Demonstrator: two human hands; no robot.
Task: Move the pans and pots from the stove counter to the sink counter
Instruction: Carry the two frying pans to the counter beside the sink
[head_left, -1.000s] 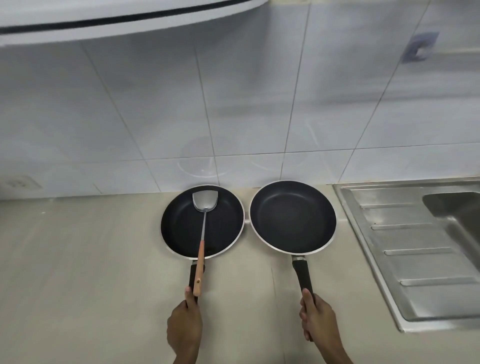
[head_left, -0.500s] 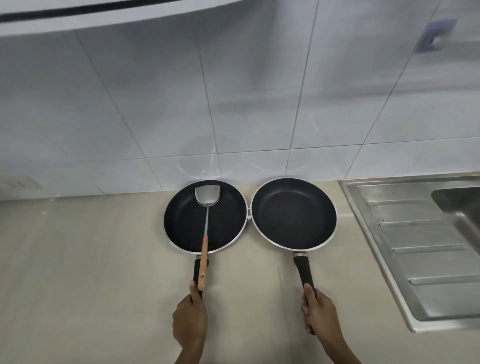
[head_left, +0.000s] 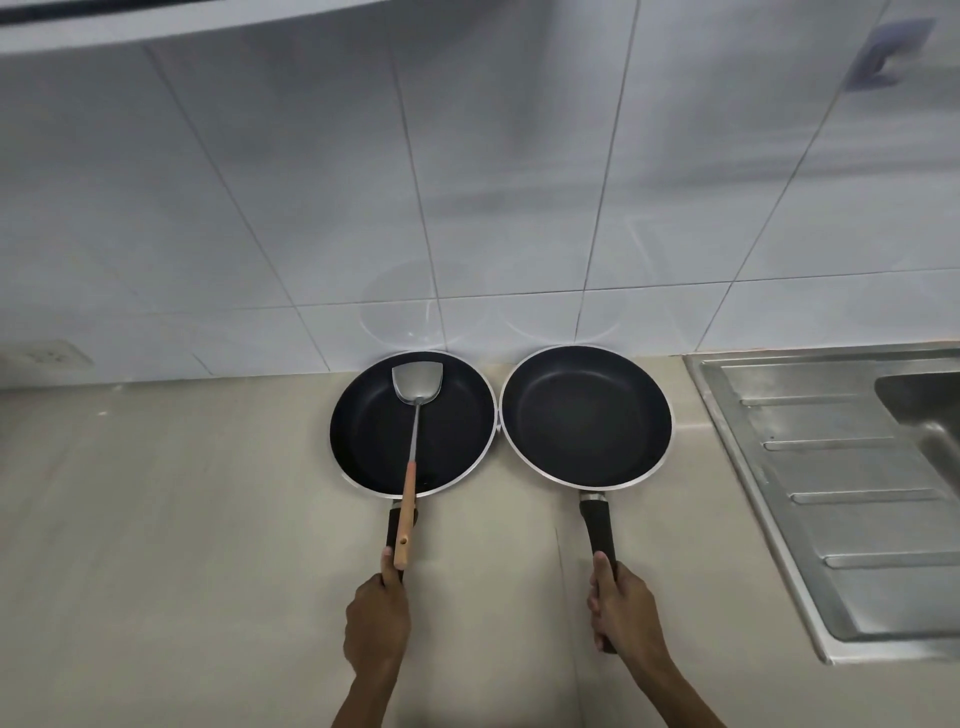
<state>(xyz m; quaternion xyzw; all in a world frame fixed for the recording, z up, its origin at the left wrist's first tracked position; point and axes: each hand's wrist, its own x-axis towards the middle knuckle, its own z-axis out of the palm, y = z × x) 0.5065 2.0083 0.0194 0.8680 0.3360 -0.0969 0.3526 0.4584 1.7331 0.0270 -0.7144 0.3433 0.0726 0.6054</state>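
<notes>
Two black non-stick frying pans sit side by side on the beige counter (head_left: 182, 519), rims almost touching, close to the tiled wall. The left pan (head_left: 374, 436) carries a metal spatula (head_left: 413, 421) with a wooden handle lying across it. My left hand (head_left: 376, 623) grips the black handle of the left pan. The right pan (head_left: 584, 415) is empty, and my right hand (head_left: 626, 610) is closed around its black handle. Both pans appear to rest on the counter.
A stainless steel sink unit with a ribbed drainboard (head_left: 841, 493) lies to the right of the pans, its basin (head_left: 930, 410) at the frame edge. A white tiled wall (head_left: 467, 208) rises behind. A wall socket (head_left: 47, 356) sits at far left.
The pans have shifted slightly away from me toward the wall and look level on the counter. Both hands keep their hold on the handles.
</notes>
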